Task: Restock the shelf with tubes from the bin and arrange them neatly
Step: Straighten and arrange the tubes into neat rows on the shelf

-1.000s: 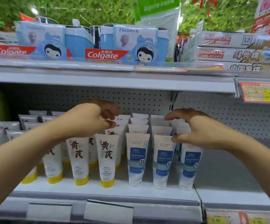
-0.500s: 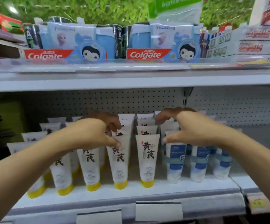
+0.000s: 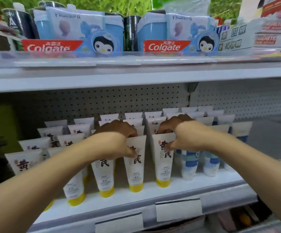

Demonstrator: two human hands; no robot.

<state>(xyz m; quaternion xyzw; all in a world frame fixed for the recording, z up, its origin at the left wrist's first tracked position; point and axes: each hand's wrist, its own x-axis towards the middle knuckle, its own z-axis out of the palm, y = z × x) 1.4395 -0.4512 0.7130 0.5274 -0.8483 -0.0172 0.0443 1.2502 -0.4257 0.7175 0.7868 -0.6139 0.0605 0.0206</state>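
On lower shelf: rows of white tubes standing cap-down, running back toward pegboard.

Hidden/unclear:
- Frame is motion-blurred, label txt mostly unreadable except big black characters.
- Both forearms cover parts of front-row tubes; left-side tubes partly behind left arm.
- Fingers of both hands reach over tube tops, tips hidden behind crimped ends.
- Price tag holders on shelf lip look blank.
- Bin not visible.

Hands:
- Left hand grips top of a yellow-cap tube, thumb on front face, fingers curled over top edge.
- Right hand grips top of neighbouring yellow-cap tube, thumb pressed on front label, fingers curled behind.
- The two held tubes stand side by side in front row, small gap btwn them, caps on shelf.

Contents:
- Yellow-cap tubes fill left + centre of shelf, several rows deep.
- Blue-label tubes sit just right of right-hand tube, also rows deep, partly behind right wrist.
- Upper shelf: two Colgate kids' packs w/ penguin graphic, dark cans btwn them, stacked boxes at right, cut off by frame edge.
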